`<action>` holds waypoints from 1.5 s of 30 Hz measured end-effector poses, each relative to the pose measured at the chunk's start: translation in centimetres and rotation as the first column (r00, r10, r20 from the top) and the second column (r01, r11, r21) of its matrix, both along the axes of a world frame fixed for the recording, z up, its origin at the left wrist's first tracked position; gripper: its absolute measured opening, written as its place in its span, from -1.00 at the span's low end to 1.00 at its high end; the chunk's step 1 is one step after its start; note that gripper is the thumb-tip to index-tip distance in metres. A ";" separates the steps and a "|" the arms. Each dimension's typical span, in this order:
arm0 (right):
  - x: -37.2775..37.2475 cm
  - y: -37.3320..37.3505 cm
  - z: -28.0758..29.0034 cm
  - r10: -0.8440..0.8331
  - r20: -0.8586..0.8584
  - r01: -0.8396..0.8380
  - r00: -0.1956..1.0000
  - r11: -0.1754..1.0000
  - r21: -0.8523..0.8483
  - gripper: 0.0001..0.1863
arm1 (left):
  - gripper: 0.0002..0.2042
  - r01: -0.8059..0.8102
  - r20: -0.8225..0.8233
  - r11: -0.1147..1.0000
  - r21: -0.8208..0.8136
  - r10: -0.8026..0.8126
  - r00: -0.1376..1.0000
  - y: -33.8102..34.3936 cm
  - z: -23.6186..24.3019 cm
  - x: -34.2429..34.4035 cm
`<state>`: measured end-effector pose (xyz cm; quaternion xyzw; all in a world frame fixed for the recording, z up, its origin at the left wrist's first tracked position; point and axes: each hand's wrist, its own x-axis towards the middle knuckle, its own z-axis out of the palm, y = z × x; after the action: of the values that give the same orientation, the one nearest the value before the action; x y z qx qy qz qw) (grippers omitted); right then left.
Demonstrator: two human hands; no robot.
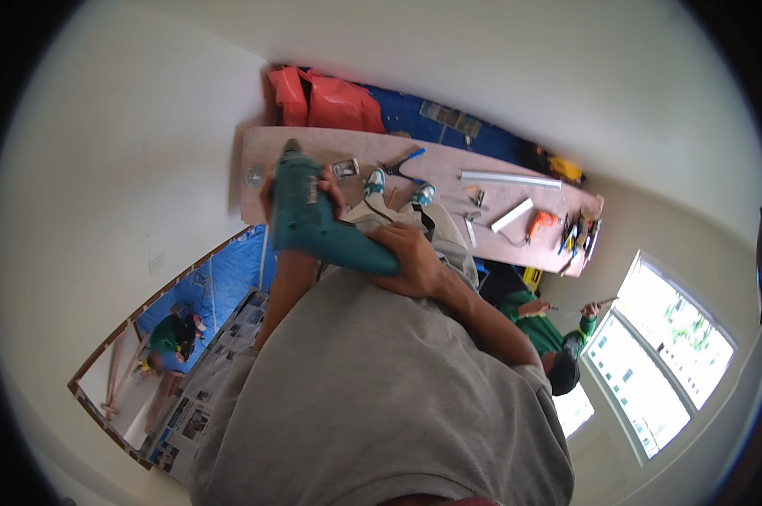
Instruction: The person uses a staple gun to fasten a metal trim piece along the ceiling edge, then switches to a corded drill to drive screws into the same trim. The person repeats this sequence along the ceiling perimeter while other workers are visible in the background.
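A teal power drill is held across my body, its chuck pointing toward the top of the view. My left hand is wrapped round the drill body below the chuck, its palm hidden behind it. My right hand grips the drill's handle at the right. Beyond them, my teal-and-white shoes are on a wooden plank, with a phone-like object and blue-handled pliers or a similar tool lying on it.
The plank's right part holds metal strips, an orange power tool and several hand tools. Red material lies beyond. A co-worker in green is near the right window; another person is beside blue sheeting at lower left.
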<state>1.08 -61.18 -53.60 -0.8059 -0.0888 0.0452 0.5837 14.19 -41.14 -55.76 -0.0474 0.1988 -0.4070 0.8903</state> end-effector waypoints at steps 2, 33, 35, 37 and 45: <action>0.4 -1.3 0.4 0.069 0.018 -0.069 0.997 0.997 0.019 -0.35 | -0.12 -0.049 -0.062 0.999 -0.007 0.048 0.997 -0.8 1.5 -0.2; 29.0 -8.4 3.2 -0.205 0.071 0.090 0.976 0.679 0.729 -0.35 | -0.43 -0.177 -0.252 -0.329 0.928 -0.901 0.355 8.8 -3.6 6.0; 29.4 -8.7 3.0 -0.284 -0.002 0.219 0.959 0.735 0.641 -0.30 | -0.45 0.016 -0.313 -0.323 0.946 -0.902 0.297 11.1 -5.2 3.3; 29.2 -8.7 2.6 -0.331 -0.032 0.287 0.943 0.762 0.580 -0.27 | -0.47 0.197 -0.312 -0.265 0.944 -0.911 0.269 12.1 -5.5 1.5; 27.0 -9.7 3.1 -0.389 -0.066 0.376 0.919 0.813 0.445 -0.18 | -0.44 -0.013 -0.360 -0.373 0.928 -0.905 0.225 9.9 -6.7 -2.5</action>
<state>28.07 -70.87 -50.49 -0.6508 0.0588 -0.1059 0.7495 11.65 -31.27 -62.44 0.8042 0.0614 -0.5208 0.2796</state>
